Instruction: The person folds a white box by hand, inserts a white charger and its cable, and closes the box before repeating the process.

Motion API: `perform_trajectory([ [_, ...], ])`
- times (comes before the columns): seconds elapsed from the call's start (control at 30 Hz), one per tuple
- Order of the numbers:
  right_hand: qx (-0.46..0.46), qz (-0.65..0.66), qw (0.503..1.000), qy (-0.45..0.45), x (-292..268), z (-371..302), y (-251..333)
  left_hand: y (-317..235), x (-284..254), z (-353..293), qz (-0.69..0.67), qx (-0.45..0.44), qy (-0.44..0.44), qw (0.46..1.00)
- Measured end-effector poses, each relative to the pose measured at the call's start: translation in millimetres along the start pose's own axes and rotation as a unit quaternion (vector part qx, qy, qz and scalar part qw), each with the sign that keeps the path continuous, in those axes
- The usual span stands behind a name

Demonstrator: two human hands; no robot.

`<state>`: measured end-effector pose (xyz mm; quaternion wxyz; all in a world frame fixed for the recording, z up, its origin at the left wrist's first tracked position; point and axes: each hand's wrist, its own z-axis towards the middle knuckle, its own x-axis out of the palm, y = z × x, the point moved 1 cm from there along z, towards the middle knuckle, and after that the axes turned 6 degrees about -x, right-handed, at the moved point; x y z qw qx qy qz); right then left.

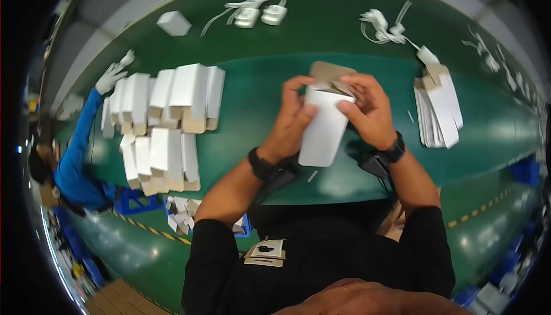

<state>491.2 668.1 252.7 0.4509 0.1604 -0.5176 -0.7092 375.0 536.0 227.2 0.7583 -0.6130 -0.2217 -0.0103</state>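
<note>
Between my hands is a small white cardboard box [325, 128], its brown inner flaps standing up at the far end. My left hand [291, 117] grips its left edge, thumb on the white face. On the right side, my right hand [370, 108] pinches near the flaps, with its thumb on the top corner. Whether anything lies inside the box cannot be seen. To the left stand several white boxes [186, 88] in rows, brown flaps showing at their near ends. A stack of flat white cartons [434, 114] lies to the right.
White chargers with cables [247, 16] lie along the far side, with more charger leads [384, 28] at the far right. A single white box [174, 23] sits at the far left. Beyond the left rows, a co-worker's gloved hand [110, 78] reaches over the green table [252, 74].
</note>
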Motion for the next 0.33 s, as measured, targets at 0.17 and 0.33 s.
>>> perform_trajectory([
  [0.17,-0.093,-0.155,0.978,0.101,-26,0,21,1,14,4,-0.048,-0.038,-0.012,0.998],
  [0.33,-0.001,-0.234,0.94,0.249,-42,4,23,5,9,-5,0.089,-0.007,0.018,0.996],
])
